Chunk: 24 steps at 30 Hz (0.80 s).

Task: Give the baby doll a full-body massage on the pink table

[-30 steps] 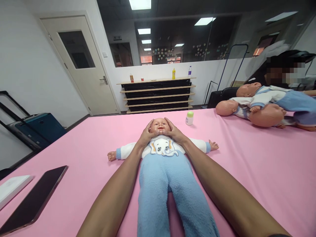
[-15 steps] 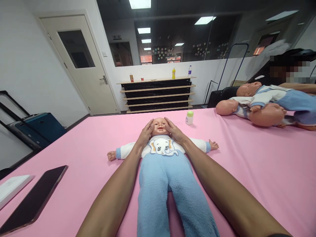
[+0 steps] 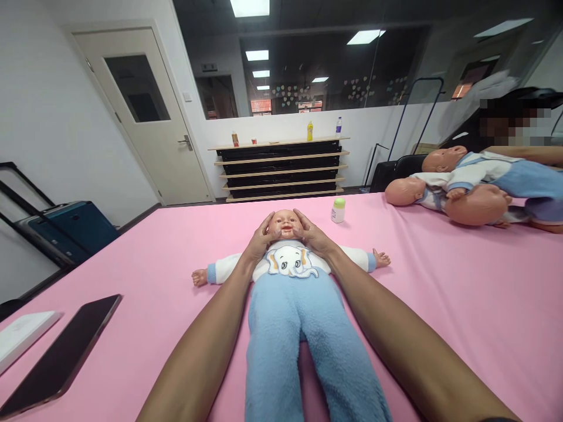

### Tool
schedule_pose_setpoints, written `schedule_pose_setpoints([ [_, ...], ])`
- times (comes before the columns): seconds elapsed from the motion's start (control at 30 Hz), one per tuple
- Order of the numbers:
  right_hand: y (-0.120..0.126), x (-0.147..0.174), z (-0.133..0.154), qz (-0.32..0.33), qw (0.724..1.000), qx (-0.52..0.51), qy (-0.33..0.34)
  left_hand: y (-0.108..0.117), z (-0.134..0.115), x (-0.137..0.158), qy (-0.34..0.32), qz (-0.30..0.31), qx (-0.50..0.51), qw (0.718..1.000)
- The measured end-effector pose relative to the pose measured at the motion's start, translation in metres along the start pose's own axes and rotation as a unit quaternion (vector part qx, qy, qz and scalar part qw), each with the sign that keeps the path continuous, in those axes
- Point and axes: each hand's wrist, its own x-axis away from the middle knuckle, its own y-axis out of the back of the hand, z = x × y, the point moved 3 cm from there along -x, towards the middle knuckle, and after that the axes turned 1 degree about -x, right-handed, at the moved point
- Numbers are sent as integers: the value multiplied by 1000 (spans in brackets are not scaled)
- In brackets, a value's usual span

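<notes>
A baby doll [image 3: 290, 293] lies on its back on the pink-covered table, feet toward me and arms spread sideways. It wears a white top with an elephant face and fuzzy light-blue trousers. My left hand [image 3: 261, 237] cups one side of the doll's head [image 3: 285, 221], its thumb on the cheek beside the mouth. On the other side my right hand [image 3: 313, 235] mirrors it, fingers along the temple and thumb low on the cheek. Between them the two hands hold the head. A small white jar with a green lid [image 3: 338, 211] stands beyond my right hand.
At the left edge of the pink table cover [image 3: 167, 246] lie a dark phone [image 3: 61, 351] and a white box [image 3: 24, 337]. Several more dolls [image 3: 477, 202] are heaped at the right, near another person's arm [image 3: 528, 155]. Behind stands a low shelf [image 3: 281, 158].
Both thumbs have slid down the doll's cheeks, from nearer the eyes to beside the mouth. The fingers stay at the sides of the head, and the doll lies as before.
</notes>
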Motion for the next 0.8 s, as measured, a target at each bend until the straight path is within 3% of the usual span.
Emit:
schedule_pose_setpoints([
  [0.23,5,-6,-6,-29,999,-15,13,1,0,-4,11,-7,23,1000],
  [0.53,0,3,2,-24,993,106,39,0,-1,1,-23,-31,-84,996],
  [0.8,2,-2,-1,7,1000,-12,-6,-5,-2,2,9,-14,7,1000],
])
